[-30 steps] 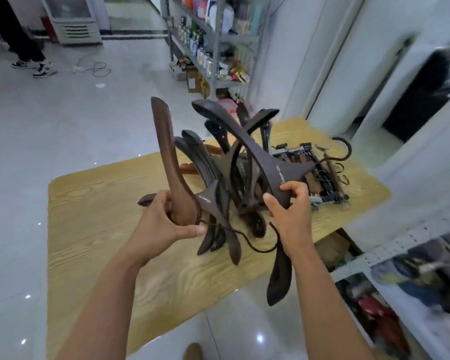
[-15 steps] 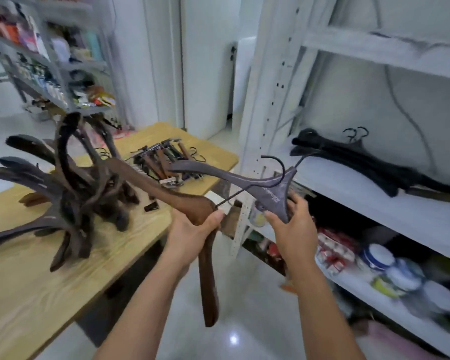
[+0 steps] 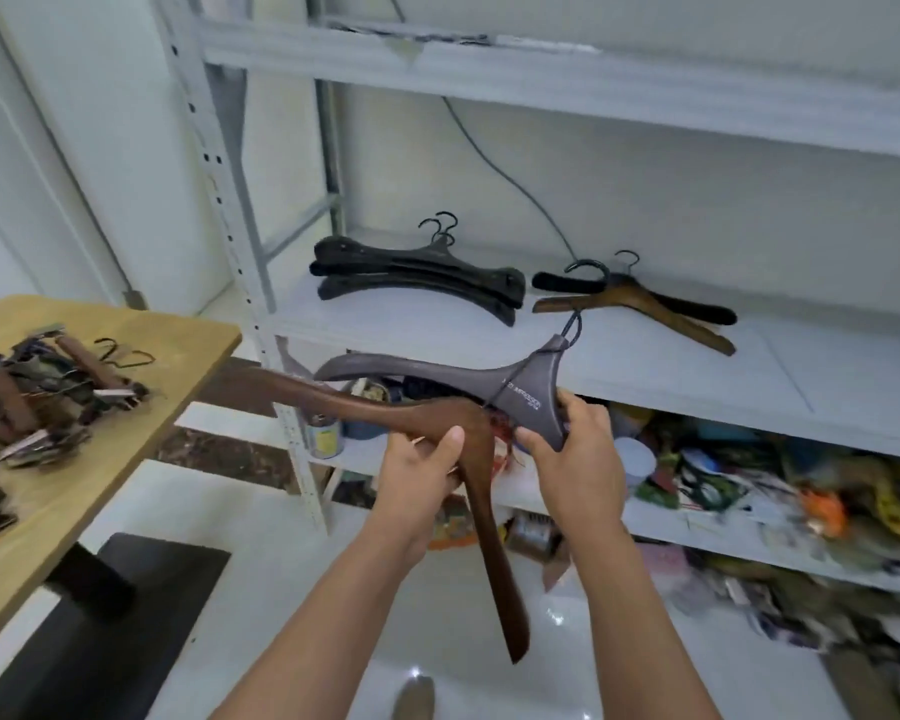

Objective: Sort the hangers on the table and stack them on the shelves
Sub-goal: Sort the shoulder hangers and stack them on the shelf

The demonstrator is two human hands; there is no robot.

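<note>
Hangers fill both hands, in the air before the front edge of the middle shelf [image 3: 661, 371]. The left hand [image 3: 419, 472] grips a brown wooden hanger [image 3: 365, 402] at its centre, thumb laid over the top. One arm of it reaches left towards the worktop [image 3: 141, 330] and the other hangs down towards the floor. The right hand [image 3: 578, 462] pinches a grey hanger [image 3: 437, 367] at its broad neck, where white lettering is printed. Its hook points up at the shelf edge and its long arm runs left, just above the brown one. Whether the two hangers touch I cannot tell.

On the middle shelf, near its left end, lies a stack of black hangers [image 3: 417, 278], flat, hooks towards the back wall. Just beside it to the right a tan wooden hanger [image 3: 630, 298] lies across a black hanger [image 3: 697, 308], both flat, apart from the stack.

On the worktop, near its far right corner, sits a pile of clip hangers [image 3: 48, 392] with brown bars and metal clips, tangled together. A few loose wire hooks stick out on the side facing the shelving.

The lower shelf [image 3: 536, 493] holds blurred clutter, a tin [image 3: 326, 436] among it near the left post.
</note>
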